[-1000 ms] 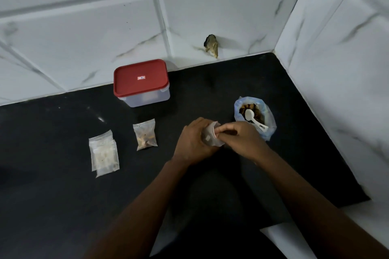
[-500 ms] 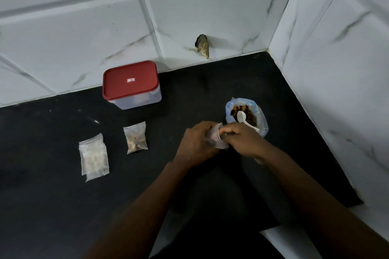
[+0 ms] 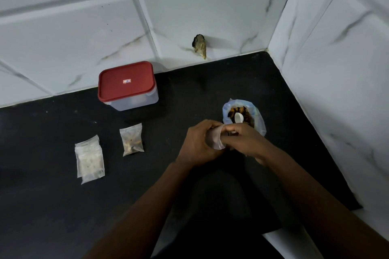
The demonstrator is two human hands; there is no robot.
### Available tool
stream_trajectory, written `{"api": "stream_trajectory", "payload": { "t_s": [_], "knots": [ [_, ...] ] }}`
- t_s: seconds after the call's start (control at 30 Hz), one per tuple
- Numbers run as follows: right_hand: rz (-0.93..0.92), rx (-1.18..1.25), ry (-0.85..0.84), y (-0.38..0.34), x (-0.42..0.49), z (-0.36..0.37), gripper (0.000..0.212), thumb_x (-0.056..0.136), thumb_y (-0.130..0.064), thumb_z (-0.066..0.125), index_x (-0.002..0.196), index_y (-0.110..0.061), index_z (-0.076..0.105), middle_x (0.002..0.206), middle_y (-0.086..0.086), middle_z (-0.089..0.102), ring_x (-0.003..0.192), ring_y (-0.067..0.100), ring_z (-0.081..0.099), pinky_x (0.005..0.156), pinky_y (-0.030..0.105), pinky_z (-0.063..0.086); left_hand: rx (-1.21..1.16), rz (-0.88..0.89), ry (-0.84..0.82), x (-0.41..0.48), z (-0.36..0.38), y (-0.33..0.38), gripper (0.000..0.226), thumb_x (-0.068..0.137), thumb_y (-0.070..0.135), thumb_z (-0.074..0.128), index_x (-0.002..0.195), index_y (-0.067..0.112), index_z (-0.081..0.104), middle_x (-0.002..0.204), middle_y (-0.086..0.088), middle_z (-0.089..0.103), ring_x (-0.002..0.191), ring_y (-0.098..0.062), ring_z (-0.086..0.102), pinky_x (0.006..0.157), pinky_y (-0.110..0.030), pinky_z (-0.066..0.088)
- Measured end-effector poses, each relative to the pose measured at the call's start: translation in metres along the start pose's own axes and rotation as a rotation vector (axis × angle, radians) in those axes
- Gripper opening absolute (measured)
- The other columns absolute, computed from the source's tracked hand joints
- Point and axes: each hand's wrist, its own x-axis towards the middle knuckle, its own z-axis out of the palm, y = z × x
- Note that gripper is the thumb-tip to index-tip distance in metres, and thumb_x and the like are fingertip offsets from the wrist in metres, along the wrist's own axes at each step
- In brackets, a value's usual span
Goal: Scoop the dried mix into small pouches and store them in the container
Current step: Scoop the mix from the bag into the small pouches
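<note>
- Now the left grip (image 3: 197,143) is curled round a small clear pouch (image 3: 214,140), and the right grip (image 3: 245,141) pinches the same pouch at its upper edge, so both are grasping it, close together above the counter (image 3: 63,206).
- Film this thin looks almost weightless, limp and a little slick. I judge it is best taken at the mouth, one side in each grip, and spread open. Squeezing its body would only crumple it shut.
- Just behind the right grip stands the bag of dried mix (image 3: 260,126), its rim open, with a white spoon (image 3: 239,117) resting on the brown pieces. It looks stiff and light, and the hand hides its handle.
- Well to the left, one filled pouch (image 3: 131,142) and a stack of pale pouches (image 3: 89,159) lie flat on the counter. I cannot tell what the stack holds.
- Against the tiled wall sits the container (image 3: 128,86), its red lid on. It is rigid, and it likely wants one grip steadying the base.
</note>
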Motion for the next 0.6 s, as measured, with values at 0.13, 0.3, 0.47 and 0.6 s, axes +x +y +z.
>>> {"api": "stream_trajectory", "payload": {
  "t_s": [0.13, 0.3, 0.47, 0.6],
  "knots": [
    [-0.026, -0.112, 0.034, 0.002, 0.005, -0.005, 0.018, 0.096, -0.02, 0.066, 0.086, -0.034, 0.062, 0.086, -0.003, 0.066, 0.081, 0.009, 0.065, 0.075, 0.027, 0.055, 0.001, 0.005, -0.004, 0.003, 0.002, -0.001, 0.057, 0.069, 0.033, 0.093, 0.118, 0.018, 0.068, 0.114, 0.009, 0.069, 0.104, -0.004, 0.066, 0.09, -0.023, 0.054],
    [-0.094, -0.234, 0.096, 0.009, 0.01, -0.004, 0.012, 0.101, -0.024, 0.06, 0.106, -0.03, 0.069, 0.084, -0.015, 0.062, 0.079, -0.004, 0.058, 0.066, 0.013, 0.042, -0.018, -0.016, 0.014, 0.007, 0.004, 0.0, 0.046, 0.075, 0.033, 0.088, 0.113, 0.018, 0.069, 0.11, 0.008, 0.07, 0.101, -0.005, 0.067, 0.088, -0.026, 0.057],
    [-0.129, -0.101, 0.208, 0.013, 0.006, -0.007, 0.012, 0.093, -0.022, 0.071, 0.101, -0.031, 0.073, 0.094, -0.016, 0.07, 0.088, -0.004, 0.067, 0.075, 0.01, 0.049, -0.114, -0.053, 0.108, 0.008, 0.003, 0.001, 0.039, 0.076, 0.029, 0.09, 0.108, 0.019, 0.07, 0.104, 0.01, 0.071, 0.098, -0.008, 0.069, 0.084, -0.021, 0.056],
    [-0.123, 0.067, 0.339, 0.015, 0.005, -0.011, 0.023, 0.083, -0.007, 0.08, 0.1, -0.017, 0.068, 0.092, -0.006, 0.072, 0.08, -0.008, 0.069, 0.062, 0.007, 0.052, -0.162, -0.09, 0.104, 0.008, 0.003, 0.002, 0.045, 0.071, 0.034, 0.093, 0.107, 0.023, 0.068, 0.104, 0.012, 0.07, 0.1, -0.008, 0.068, 0.085, -0.021, 0.056]
  ]
}}
